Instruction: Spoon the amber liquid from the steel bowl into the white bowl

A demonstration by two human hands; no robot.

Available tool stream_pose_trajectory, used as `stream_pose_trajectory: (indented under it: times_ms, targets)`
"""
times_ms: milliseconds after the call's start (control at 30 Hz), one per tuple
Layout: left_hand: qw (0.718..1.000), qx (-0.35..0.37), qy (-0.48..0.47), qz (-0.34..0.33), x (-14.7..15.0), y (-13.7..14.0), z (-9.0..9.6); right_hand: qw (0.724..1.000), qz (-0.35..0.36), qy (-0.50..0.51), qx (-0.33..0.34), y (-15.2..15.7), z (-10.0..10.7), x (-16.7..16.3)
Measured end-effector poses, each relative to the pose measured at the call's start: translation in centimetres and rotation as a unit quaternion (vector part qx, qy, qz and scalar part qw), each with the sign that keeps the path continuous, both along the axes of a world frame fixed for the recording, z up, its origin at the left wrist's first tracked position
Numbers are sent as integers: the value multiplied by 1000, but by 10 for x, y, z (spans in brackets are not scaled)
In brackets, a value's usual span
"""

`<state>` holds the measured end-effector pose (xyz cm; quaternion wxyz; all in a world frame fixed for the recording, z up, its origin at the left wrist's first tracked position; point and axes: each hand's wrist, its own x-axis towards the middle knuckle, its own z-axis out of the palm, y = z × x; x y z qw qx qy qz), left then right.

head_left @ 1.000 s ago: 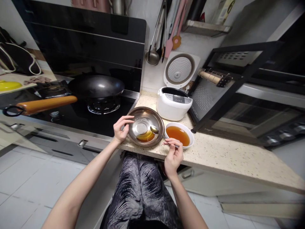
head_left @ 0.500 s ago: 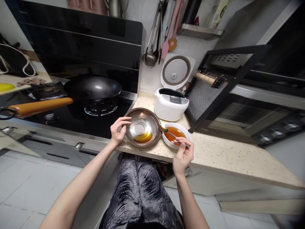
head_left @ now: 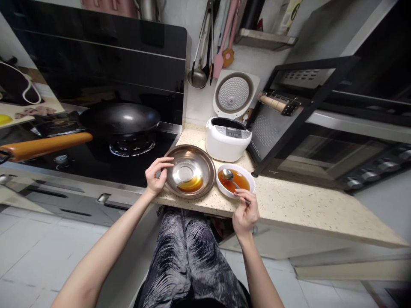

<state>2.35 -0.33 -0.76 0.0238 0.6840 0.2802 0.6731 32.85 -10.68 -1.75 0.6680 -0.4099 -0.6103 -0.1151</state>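
In my right hand is a metal spoon, gripped by its handle. Its bowl is over the amber-brown liquid in a white bowl; I cannot tell whether it touches the surface. To the left of that bowl stands a round stainless steel dish, with a small pool of yellowish liquid at its near side. My left hand is at the dish's left rim, thumb and fingers apart, fingertips over the edge. Whether they touch the metal is unclear.
Behind the bowls a white rice cooker stands with its lid up. A black wok sits on the stove at left, its wooden handle pointing left. An oven is at right. Utensils hang on the wall.
The spoon has moved from the gap between dish and bowl to over the liquid in the white bowl, its bowl shifting right. My left hand keeps its place at the rim.
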Motion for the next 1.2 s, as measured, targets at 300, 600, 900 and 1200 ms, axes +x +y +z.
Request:
stream_pose_trajectory:
  times_ms: [300, 600, 900, 1200]
  targets:
    - [1000, -18, 8, 18, 0, 0, 0, 987, 30, -155, 41, -1, -12, 10]
    - [1000, -7, 4, 9, 0, 1, 0, 980, 24, -197, 20, -2, -17, 20]
    - [1000, -4, -3, -1, 0, 1, -1, 999, 13, -27, 37, -8, -2, -2]
    - [1000, 7, -1, -4, 1, 1, 1, 982, 120, 128, -65, -10, 5, -51]
